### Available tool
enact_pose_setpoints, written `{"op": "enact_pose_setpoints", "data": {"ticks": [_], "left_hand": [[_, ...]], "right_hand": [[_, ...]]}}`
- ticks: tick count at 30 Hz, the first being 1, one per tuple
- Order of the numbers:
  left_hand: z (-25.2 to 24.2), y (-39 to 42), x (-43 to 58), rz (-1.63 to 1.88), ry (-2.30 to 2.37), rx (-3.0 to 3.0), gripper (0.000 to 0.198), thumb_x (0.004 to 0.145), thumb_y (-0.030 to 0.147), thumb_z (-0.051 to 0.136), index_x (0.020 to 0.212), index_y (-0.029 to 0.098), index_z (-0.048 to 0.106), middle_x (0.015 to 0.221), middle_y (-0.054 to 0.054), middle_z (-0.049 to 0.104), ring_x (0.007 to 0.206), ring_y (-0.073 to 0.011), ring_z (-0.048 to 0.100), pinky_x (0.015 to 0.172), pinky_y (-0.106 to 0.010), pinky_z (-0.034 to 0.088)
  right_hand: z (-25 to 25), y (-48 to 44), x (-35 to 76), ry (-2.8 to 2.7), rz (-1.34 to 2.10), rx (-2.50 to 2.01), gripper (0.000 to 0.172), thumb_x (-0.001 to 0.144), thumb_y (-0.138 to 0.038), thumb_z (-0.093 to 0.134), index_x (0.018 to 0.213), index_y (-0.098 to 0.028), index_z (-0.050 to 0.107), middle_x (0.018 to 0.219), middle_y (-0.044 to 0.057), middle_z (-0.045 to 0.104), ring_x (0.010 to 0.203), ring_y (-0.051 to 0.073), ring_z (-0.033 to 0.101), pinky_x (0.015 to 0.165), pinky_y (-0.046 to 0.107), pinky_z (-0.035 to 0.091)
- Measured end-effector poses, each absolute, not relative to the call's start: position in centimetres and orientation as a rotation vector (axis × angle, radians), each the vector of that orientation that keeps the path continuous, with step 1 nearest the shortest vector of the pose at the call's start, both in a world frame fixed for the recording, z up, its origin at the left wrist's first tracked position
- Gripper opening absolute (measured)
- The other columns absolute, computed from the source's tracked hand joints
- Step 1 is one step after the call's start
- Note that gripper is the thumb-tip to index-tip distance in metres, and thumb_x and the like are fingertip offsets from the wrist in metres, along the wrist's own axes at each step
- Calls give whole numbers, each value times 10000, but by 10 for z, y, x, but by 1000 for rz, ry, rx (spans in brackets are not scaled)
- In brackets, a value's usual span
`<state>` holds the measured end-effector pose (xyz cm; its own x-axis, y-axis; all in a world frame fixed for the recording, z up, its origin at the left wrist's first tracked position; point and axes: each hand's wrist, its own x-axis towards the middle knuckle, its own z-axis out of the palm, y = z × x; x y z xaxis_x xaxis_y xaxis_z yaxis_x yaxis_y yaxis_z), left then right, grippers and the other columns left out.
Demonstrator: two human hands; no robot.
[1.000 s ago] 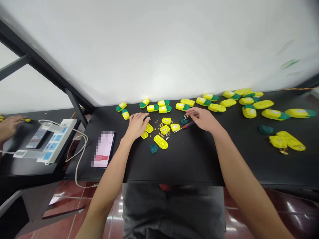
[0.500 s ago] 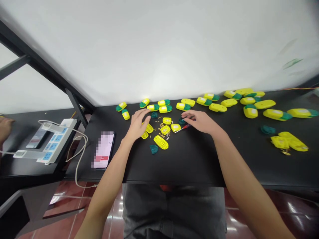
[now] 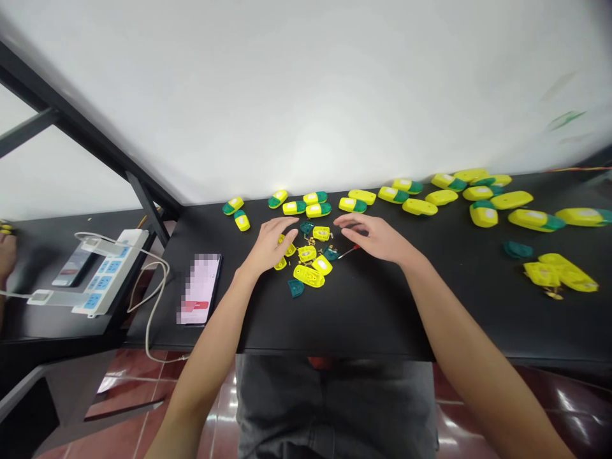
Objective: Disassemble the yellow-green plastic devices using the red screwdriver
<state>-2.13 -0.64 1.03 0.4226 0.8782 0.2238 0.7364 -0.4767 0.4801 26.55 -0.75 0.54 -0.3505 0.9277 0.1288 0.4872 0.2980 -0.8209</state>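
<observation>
A cluster of yellow plastic shells [image 3: 308, 275], dark green translucent caps [image 3: 296, 288] and small brass-coloured metal parts [image 3: 312, 241] lies on the black table. At its left side my left hand [image 3: 276, 244] is open, fingers stretched out, beside yellow shell halves [image 3: 282, 254] that it partly covers. Across the cluster my right hand [image 3: 375, 237] is open, its fingers apart and pointing left, with nothing seen in them. Under the right hand lies a screwdriver [image 3: 347, 252]; its handle is mostly hidden. Another yellow piece with a white label [image 3: 322, 265] rests among the shells.
Several assembled yellow-and-green plastic units [image 3: 393, 194] stand along the wall. More loose yellow shells [image 3: 568, 273] lie at the right. Left of my arm are a phone [image 3: 203, 287], a power strip [image 3: 111, 271] and a white cable [image 3: 155, 306]. Another person's hand [image 3: 7, 255] shows at the far left.
The loose pieces between my hands are bunched closer together. A green cap and the labelled yellow piece have shifted toward the middle. My right hand has moved slightly off the screwdriver handle.
</observation>
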Motion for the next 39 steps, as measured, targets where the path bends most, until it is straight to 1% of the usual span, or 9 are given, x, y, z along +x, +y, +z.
{"op": "enact_pose_setpoints", "data": {"ticks": [4,7,10,12,15,19,24,31,39], "left_hand": [[10,-10,-14,505,1330,2473,476,1089,440,369,1470,218,549,1569,-96,551,1513,-260,441,1258,-500,308],[12,-14,-8,452,1256,2477,460,1095,422,349,1423,208,592,1457,-100,650,1413,-246,550,1255,-493,308],[15,-16,-7,535,1249,2452,441,1100,408,336,1342,208,646,1305,-86,731,1265,-230,638,1205,-466,370],[15,-16,-8,605,1267,2436,436,1098,415,347,1322,202,654,1274,-90,738,1254,-236,636,1172,-454,403],[15,-17,-10,641,1240,2434,441,1089,438,382,1366,201,630,1389,-105,683,1349,-247,583,1183,-451,394],[13,-20,-7,507,1115,2468,400,1081,431,412,1308,239,681,1427,-82,668,1400,-246,559,1211,-455,356],[15,-22,-4,455,1078,2426,387,1084,398,388,1258,261,705,1348,-49,719,1334,-225,612,1192,-443,374],[17,-16,-16,785,1352,2312,364,1083,339,404,1285,209,678,1294,-70,742,1243,-232,651,1123,-419,439],[13,-6,-27,891,1552,2230,296,1059,284,435,1156,186,697,1136,-95,746,1085,-247,666,997,-406,508]], "right_hand": [[1,-11,252,-2125,791,-1192,484,983,-437,523,1416,-240,614,1493,120,624,1407,326,556,1198,575,418],[2,-18,242,-2229,859,-1132,452,1014,-429,477,1400,-246,625,1417,111,683,1326,306,627,1158,541,467],[5,-20,239,-2189,851,-1151,414,1035,-415,446,1366,-262,642,1395,82,701,1293,271,654,1127,483,503],[5,-15,238,-2176,802,-1181,417,1039,-418,432,1355,-250,648,1396,91,698,1302,274,648,1128,483,501],[2,3,232,-2234,728,-1168,451,1033,-403,424,1361,-187,646,1388,150,691,1306,308,639,1139,521,485],[-4,29,222,-2314,705,-1115,470,1015,-320,424,1403,-135,615,1430,201,656,1340,333,615,1166,554,452],[-11,47,215,-2388,664,-1140,466,1006,-283,437,1438,-221,598,1451,124,659,1361,307,604,1184,556,441],[-2,29,214,-2415,754,-1114,435,977,-232,456,1357,-221,668,1382,116,703,1307,318,638,1153,582,468],[17,-11,246,-2076,1005,-1188,406,1016,-341,435,1356,-233,628,1365,104,716,1220,269,700,1053,492,560]]}}
